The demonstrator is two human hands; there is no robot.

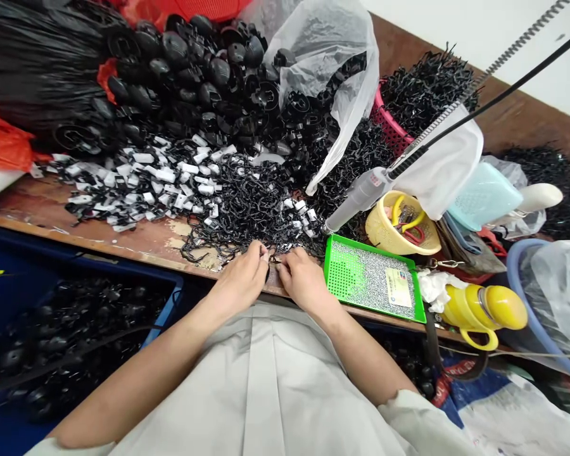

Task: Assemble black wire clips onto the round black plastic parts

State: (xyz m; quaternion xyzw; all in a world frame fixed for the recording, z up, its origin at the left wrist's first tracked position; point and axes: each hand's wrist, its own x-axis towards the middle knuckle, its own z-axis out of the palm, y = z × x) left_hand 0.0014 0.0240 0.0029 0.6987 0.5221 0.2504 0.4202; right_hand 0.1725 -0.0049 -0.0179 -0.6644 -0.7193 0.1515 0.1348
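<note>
Bench edge (76,238), hands (242,275) (306,278) close together

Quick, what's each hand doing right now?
Left hand: closed, seemingly pinching a small black part.
Right hand: curled inward; whether it holds anything can't be told.

Parts heap (254,199) before hands (241,277), tray (346,272) right
</note>
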